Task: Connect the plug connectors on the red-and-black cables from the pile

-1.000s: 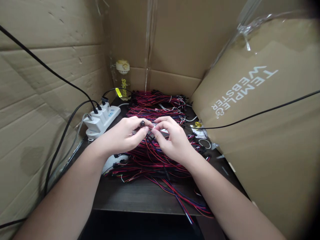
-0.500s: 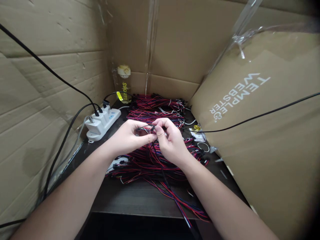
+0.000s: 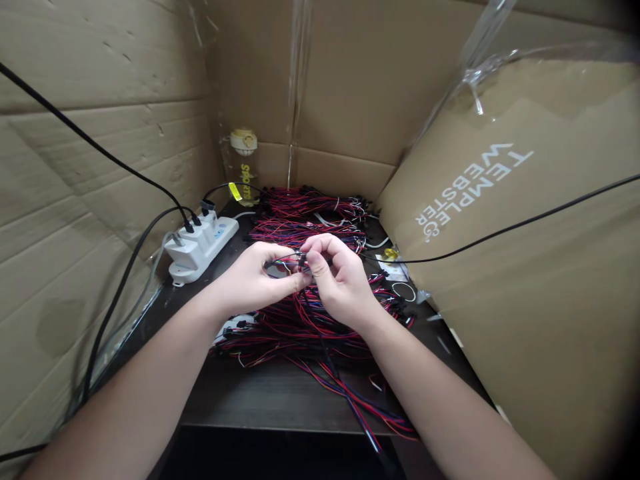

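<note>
My left hand and my right hand meet over the middle of the table, both pinched round one wire harness. A small black piece on it shows between the fingertips. Thin dark and coloured wires loop inside the curve of my left thumb and fingers. The right thumb and forefinger press on the harness from the right side. Dark wires hang from it toward the table's front edge. Below and behind the hands lie bundles of red, black and blue wires with black connectors. The fingertips partly hide the held piece.
A white power strip with black plugs stands at the left. Behind it is a clear bottle with a yellow lid. Cardboard walls enclose the table. A black cable crosses at the right, near a white ring.
The view has shifted slightly. Between my fingertips the black piece now shows more plainly, and the gap inside my left hand's curve is a little wider. Both hands keep hold.
</note>
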The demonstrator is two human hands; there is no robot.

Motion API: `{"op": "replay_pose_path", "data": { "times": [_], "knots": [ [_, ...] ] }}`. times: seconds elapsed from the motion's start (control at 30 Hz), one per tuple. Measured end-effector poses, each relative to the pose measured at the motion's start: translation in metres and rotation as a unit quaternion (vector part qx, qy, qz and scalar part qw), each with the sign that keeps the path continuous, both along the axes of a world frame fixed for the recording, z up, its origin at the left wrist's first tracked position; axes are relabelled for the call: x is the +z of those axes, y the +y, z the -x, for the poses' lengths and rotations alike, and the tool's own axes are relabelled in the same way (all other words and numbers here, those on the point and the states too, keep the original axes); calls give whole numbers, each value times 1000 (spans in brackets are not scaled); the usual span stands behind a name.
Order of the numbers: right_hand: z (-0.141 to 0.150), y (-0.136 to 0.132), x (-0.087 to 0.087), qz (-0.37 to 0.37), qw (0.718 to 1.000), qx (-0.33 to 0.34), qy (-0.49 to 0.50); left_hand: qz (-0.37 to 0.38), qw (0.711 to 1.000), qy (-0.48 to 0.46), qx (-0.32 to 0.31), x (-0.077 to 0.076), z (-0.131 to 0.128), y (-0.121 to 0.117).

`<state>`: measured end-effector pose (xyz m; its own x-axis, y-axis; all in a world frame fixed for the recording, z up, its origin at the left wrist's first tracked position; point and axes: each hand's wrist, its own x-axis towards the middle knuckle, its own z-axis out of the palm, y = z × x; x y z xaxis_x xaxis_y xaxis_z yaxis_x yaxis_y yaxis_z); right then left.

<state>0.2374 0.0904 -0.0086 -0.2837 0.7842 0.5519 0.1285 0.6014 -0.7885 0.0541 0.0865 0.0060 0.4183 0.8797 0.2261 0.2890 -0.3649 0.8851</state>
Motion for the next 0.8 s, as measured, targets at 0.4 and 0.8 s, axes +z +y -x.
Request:
{"op": "replay_pose_path", "data": {
  "times": [0.4,0.8],
  "knots": [
    [-10,4,7,45,999,4,-15,55,991,-89,86,8,-2,-7],
    [-22,5,24,50,994,36,-87,8,992,-120,34,1,3,-2]
  ]
}}
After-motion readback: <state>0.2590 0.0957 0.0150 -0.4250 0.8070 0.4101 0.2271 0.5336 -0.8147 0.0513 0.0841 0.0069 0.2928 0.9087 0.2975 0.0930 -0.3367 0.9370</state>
